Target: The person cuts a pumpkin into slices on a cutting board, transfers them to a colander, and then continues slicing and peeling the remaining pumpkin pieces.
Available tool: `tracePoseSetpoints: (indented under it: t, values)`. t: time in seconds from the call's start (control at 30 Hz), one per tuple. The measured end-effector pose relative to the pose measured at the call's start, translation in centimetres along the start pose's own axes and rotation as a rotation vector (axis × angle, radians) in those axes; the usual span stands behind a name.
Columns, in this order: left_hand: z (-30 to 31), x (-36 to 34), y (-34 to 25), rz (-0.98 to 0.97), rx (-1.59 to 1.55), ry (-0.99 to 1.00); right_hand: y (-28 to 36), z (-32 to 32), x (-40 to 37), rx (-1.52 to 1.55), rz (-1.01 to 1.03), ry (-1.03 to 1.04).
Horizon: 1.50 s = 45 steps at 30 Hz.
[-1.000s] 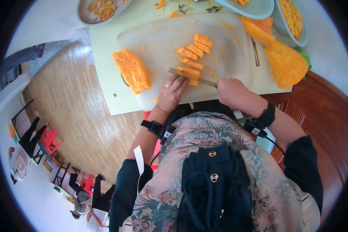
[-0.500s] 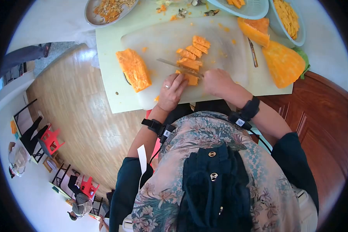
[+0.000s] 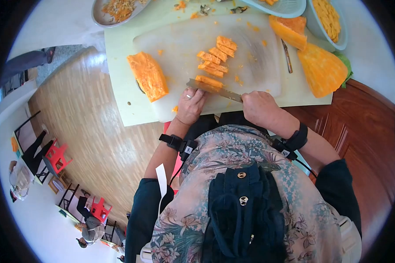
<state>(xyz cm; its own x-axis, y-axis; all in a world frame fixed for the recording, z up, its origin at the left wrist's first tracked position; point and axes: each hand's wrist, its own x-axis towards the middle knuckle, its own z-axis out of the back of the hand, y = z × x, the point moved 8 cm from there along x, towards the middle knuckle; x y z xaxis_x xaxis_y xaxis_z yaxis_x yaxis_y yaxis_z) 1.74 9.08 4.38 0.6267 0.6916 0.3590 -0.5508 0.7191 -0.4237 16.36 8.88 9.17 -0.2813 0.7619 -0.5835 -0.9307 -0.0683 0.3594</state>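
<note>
My right hand (image 3: 260,107) grips the handle of a kitchen knife (image 3: 228,93), its blade pointing left across the cutting board (image 3: 259,65). Just beyond the blade lies a cut strip of orange pumpkin (image 3: 209,81), close against it. My left hand (image 3: 191,106), with a ring on one finger, is closed with fingers bent beside the blade's tip end; what lies under the fingertips is hidden. Several pumpkin slices (image 3: 215,58) form a loose row farther up the board. A thick pumpkin chunk (image 3: 148,76) rests at the board's left side.
Two larger pumpkin pieces (image 3: 322,70) and a small knife (image 3: 287,57) lie to the right. Blue baskets (image 3: 344,33) with cut pumpkin stand at the back right. A metal bowl (image 3: 118,22) of seeds and pulp is back left. Other people sit in the distance at lower left.
My right hand has moved right and slightly nearer with the knife, and the blade now lies on the near side of the last strip. My left hand has shifted slightly.
</note>
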Motion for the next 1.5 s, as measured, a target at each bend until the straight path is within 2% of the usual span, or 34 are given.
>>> tracePoseSetpoints:
  t: [0.1, 0.2, 0.3, 0.4, 0.5, 0.73, 1.03, 1.3, 1.5]
  values:
    - [-0.2, 0.0, 0.1, -0.004, -0.008, 0.002, 0.2, -0.2, 0.5, -0.025, 0.033, 0.070]
    - [-0.4, 0.0, 0.2, -0.008, -0.025, 0.019, 0.6, 0.3, 0.7, 0.003, 0.083, 0.051]
    - [-0.3, 0.1, 0.1, -0.014, -0.014, -0.001, 0.3, 0.0, 1.2, 0.015, 0.028, 0.073]
    - [-0.1, 0.2, 0.1, -0.016, -0.030, -0.018, 0.7, -0.6, 2.1, 0.041, 0.055, 0.129]
    - [-0.3, 0.0, 0.1, -0.018, -0.054, 0.030, 0.8, -2.1, 3.9, 0.028, 0.019, 0.149]
    - [-0.1, 0.4, -0.1, -0.011, -0.016, 0.007, 2.2, -1.9, 6.2, 0.024, -0.001, 0.102]
    - [0.6, 0.3, -0.4, 0.046, -0.008, -0.038, 0.9, -2.2, 5.7, 0.031, -0.021, 0.088]
    - [0.7, -0.1, -0.2, 0.067, -0.018, -0.081, -0.5, -0.9, 1.5, 0.058, 0.040, 0.017]
    - [0.7, -0.6, -0.3, 0.061, 0.045, -0.090, -0.4, -0.6, 0.2, 0.036, -0.010, 0.047]
